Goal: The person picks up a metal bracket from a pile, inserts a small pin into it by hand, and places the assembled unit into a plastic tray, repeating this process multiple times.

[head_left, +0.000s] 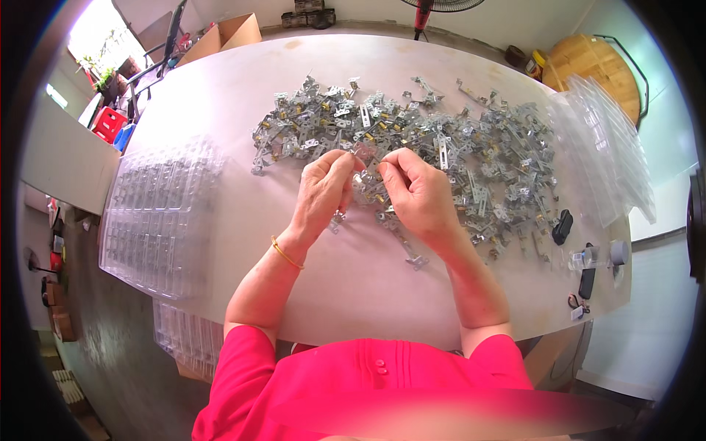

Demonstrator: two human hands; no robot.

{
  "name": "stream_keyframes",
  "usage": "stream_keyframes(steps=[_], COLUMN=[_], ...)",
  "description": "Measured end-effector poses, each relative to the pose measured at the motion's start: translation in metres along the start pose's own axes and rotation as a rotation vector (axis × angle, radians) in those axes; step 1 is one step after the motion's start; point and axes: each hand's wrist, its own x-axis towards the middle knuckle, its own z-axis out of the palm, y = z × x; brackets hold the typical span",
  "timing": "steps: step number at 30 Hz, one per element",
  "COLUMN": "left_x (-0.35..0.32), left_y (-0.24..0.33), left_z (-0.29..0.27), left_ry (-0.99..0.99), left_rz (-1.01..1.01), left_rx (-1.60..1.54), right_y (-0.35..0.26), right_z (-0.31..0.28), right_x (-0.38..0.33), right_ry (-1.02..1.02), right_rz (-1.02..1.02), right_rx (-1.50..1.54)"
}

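Both my hands meet over the near edge of a wide pile of small silvery stamped metal brackets (419, 132), some with brass-coloured pieces. My left hand (328, 180) has its fingers curled and pinched together at a small metal bracket (365, 176), which is partly covered by the fingers. Close on its right, my right hand (418, 188) pinches thumb against forefinger, its fingertips near the same spot. Whatever lies between those right fingertips is too small and too hidden to name. A yellow bangle (287, 252) circles my left wrist.
Clear plastic compartment trays (158, 220) holding metal parts stand stacked at the table's left edge. More clear trays (599, 147) lean at the right. A black object (562, 227), a dark phone-like item (587, 283) and a tape roll (619, 253) lie on the white table (346, 294).
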Motion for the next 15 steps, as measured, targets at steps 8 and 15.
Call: stream_keyframes(steps=[8, 15], left_x=[-0.001, -0.001], left_y=[-0.001, -0.007], left_z=[0.001, 0.012], left_ry=[0.052, 0.189], left_rz=[0.022, 0.465], left_rx=[0.092, 0.466], right_y=[-0.002, 0.004], right_z=[0.001, -0.001], right_x=[0.002, 0.001], right_ry=[-0.003, 0.018], right_rz=[-0.015, -0.032], right_rx=[-0.013, -0.06])
